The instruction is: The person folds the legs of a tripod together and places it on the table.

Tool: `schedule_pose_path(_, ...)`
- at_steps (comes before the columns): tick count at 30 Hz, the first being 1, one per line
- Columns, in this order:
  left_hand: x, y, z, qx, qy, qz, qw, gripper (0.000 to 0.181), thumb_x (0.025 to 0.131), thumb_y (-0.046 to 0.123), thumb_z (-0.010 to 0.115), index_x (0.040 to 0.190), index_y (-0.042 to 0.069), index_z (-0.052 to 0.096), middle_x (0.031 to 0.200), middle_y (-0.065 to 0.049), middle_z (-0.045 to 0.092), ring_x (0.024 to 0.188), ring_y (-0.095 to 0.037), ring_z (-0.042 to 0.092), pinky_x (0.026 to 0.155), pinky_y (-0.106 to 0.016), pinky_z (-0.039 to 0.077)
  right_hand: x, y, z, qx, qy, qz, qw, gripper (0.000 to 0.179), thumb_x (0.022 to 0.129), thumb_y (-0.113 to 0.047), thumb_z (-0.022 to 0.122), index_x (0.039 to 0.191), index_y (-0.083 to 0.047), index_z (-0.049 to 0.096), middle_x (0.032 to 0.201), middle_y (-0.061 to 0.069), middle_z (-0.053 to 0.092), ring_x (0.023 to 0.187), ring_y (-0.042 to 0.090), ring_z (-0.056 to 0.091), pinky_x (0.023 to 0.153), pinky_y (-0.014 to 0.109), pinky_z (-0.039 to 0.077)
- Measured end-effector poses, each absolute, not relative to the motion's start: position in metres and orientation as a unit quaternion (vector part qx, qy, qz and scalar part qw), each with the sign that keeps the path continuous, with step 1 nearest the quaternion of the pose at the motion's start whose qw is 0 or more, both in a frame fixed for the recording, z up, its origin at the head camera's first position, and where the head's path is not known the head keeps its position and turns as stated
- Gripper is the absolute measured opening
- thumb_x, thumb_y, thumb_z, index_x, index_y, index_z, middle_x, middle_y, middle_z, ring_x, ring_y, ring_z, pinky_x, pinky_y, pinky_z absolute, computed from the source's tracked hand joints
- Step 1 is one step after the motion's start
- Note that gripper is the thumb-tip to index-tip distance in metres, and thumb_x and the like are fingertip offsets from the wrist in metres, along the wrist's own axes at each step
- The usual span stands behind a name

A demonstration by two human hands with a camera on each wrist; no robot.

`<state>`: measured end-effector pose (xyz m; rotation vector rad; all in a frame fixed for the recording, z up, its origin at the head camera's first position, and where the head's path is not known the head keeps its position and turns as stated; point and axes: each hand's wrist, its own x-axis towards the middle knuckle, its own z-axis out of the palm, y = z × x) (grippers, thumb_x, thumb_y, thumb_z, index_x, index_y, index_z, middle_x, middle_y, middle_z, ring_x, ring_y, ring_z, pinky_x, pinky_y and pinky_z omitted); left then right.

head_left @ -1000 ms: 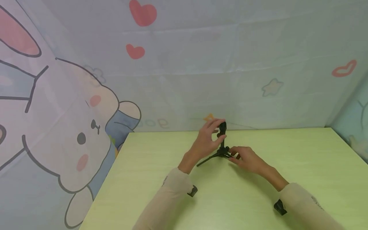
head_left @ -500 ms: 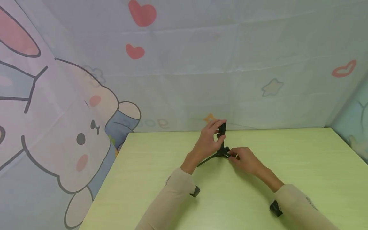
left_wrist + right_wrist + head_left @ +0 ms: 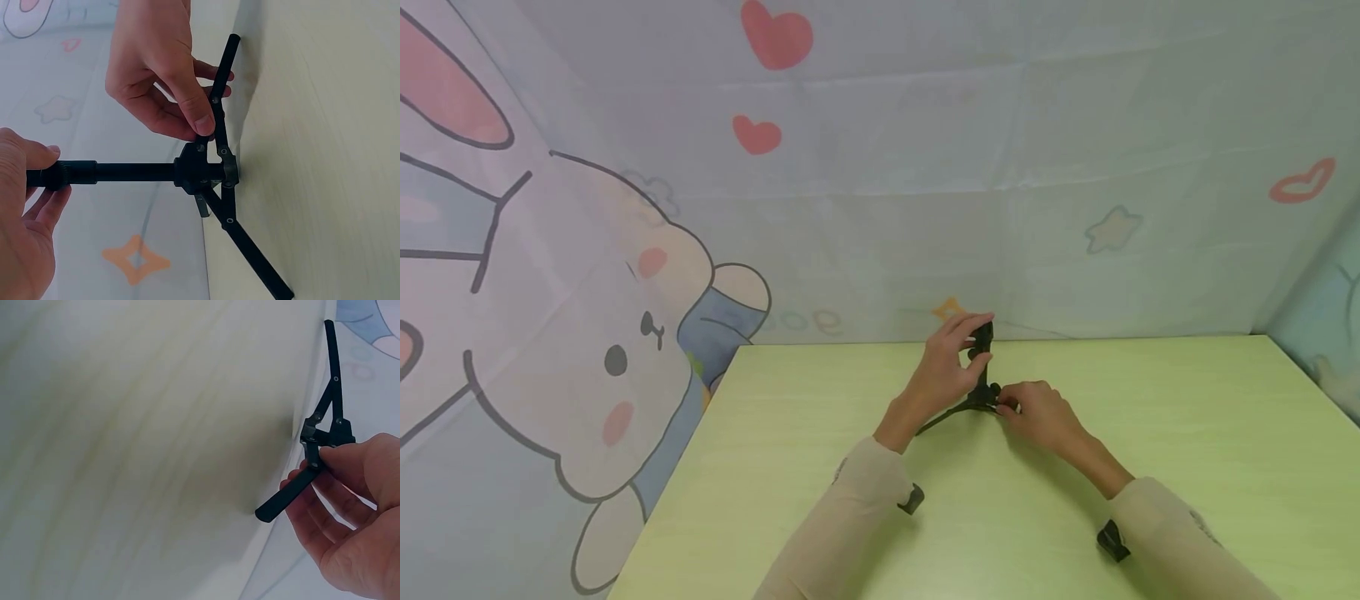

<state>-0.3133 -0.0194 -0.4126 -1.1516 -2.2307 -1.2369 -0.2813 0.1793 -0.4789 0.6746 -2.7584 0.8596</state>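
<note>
A small black tripod (image 3: 980, 397) stands upright near the back of the table, its legs spread. My left hand (image 3: 942, 367) holds the top of its column; in the left wrist view, thumb and fingers grip the thicker collar (image 3: 78, 172). Low on the right side, my right hand (image 3: 1041, 415) pinches one leg (image 3: 287, 497) close to the hub, thumb on one face and fingers behind. Another leg (image 3: 259, 259) slants out on the opposite side, jointed to a short brace. The third leg (image 3: 202, 206) is mostly hidden behind the hub.
The light yellow-green table (image 3: 820, 400) ends just behind the tripod. Beyond its back edge hangs a pale cloth (image 3: 880, 233) printed with hearts and a large rabbit. A black strap piece (image 3: 912, 499) sits under the left sleeve cuff, another (image 3: 1112, 540) under the right.
My right hand has shifted slightly left, and its fingers have drawn closer together on the tripod leg. My left hand has edged a little to the right, still at the column's top.
</note>
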Motion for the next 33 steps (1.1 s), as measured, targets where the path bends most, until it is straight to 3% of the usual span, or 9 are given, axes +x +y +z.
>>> schedule_pose_path(5, -0.3141, -0.0184, -0.4129, -0.404, -0.784, -0.441, 0.168, 0.053, 0.096, -0.006, 0.069, 0.146, 0.0, 0.054, 0.14, -0.017, 0.054, 0.126, -0.029, 0.059, 0.099, -0.019, 0.053, -0.282, 0.1763, -0.4762, 0.208, -0.938, 0.267, 0.08, 0.006, 0.094, -0.006, 0.073, 0.092, -0.006, 0.078, 0.079, -0.002, 0.071, 0.066, 0.013, 0.061, 0.051, 0.033, 0.051)
schedule_pose_path(13, -0.313, -0.0178, -0.4111, -0.4, -0.782, -0.451, 0.161, 0.054, 0.094, -0.008, 0.07, 0.146, 0.0, 0.055, 0.14, -0.018, 0.055, 0.125, -0.029, 0.06, 0.099, -0.019, 0.053, -0.2814, 0.1726, -0.4757, 0.178, -0.95, 0.244, 0.076, 0.014, 0.095, -0.007, 0.072, 0.082, -0.013, 0.074, 0.069, -0.005, 0.059, 0.057, 0.014, 0.05, 0.044, 0.031, 0.04)
schedule_pose_path(23, -0.3111, -0.0174, -0.4111, -0.4, -0.771, -0.467, 0.166, 0.053, 0.093, -0.011, 0.07, 0.144, -0.002, 0.057, 0.138, -0.019, 0.057, 0.123, -0.031, 0.061, 0.097, -0.028, 0.058, -0.2799, 0.1712, -0.4782, 0.17, -0.95, 0.246, 0.092, 0.013, 0.094, -0.006, 0.072, 0.082, -0.012, 0.075, 0.071, -0.004, 0.062, 0.059, 0.015, 0.052, 0.044, 0.032, 0.041)
schedule_pose_path(33, -0.3103, -0.0167, -0.4123, -0.397, -0.773, -0.468, 0.164, 0.053, 0.093, -0.011, 0.07, 0.143, -0.001, 0.057, 0.138, -0.017, 0.057, 0.12, -0.029, 0.062, 0.097, -0.018, 0.054, -0.2766, 0.1703, -0.4792, 0.172, -0.946, 0.254, 0.105, 0.017, 0.093, -0.004, 0.071, 0.08, -0.013, 0.075, 0.07, -0.004, 0.06, 0.057, 0.014, 0.049, 0.043, 0.03, 0.037)
